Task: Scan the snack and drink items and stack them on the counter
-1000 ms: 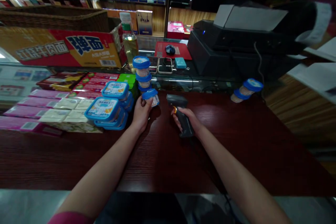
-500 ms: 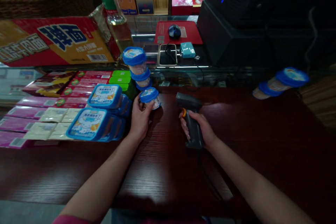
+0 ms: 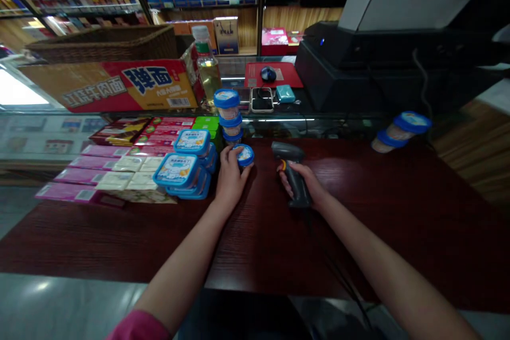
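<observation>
My left hand (image 3: pixel 232 176) is closed round a small blue-lidded tub (image 3: pixel 244 155) low over the dark wooden counter; whether the tub rests on it I cannot tell. Just behind stands a stack of similar blue-lidded tubs (image 3: pixel 228 111). In my right hand (image 3: pixel 299 180) is a black barcode scanner (image 3: pixel 298 191), gripped by the handle, its head pointing left towards the tub. A finger lies by the scanner's orange trigger. Left of my left hand are stacked rectangular blue-lidded pudding boxes (image 3: pixel 177 169).
Pink cartons (image 3: pixel 79 175), cream packs (image 3: pixel 131 172) and red boxes (image 3: pixel 163 133) cover the counter's left. Behind them stand a noodle carton (image 3: pixel 119 85) and a bottle (image 3: pixel 209 71). Two stacked tubs (image 3: pixel 406 123) are at the right, near a black machine (image 3: pixel 358 74). The scanner's cable (image 3: pixel 338 273) trails down.
The view has tilted up and shifted left, showing more shelves. My left hand has turned the tub slightly and still holds it. The scanner stays in my right hand.
</observation>
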Demonstrator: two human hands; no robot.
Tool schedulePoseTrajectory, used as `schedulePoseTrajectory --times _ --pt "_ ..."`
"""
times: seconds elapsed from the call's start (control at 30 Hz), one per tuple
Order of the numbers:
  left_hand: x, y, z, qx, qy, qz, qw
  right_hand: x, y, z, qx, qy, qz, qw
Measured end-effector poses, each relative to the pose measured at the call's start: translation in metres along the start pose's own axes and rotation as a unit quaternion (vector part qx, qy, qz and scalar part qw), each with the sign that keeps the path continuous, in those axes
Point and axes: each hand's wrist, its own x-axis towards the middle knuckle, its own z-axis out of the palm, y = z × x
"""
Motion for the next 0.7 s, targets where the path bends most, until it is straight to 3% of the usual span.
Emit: schedulePoseTrajectory --times 0.23,0.4,0.7 --pt "-0.007 0.004 -0.014 -0.001 -0.001 0.075 0.997 0.0 -0.002 0.0 -0.005 -0.008 -0.003 1.0" --pt "-0.007 0.004 -0.016 0.05 -0.01 0.065 0.997 0.002 -0.001 -0.003 0.002 -0.022 -0.002 1.0" --pt "-0.006 0.002 0.0 0.031 0.046 0.037 0.998 0.005 -0.003 -0.006 0.014 -0.029 0.016 0.999"
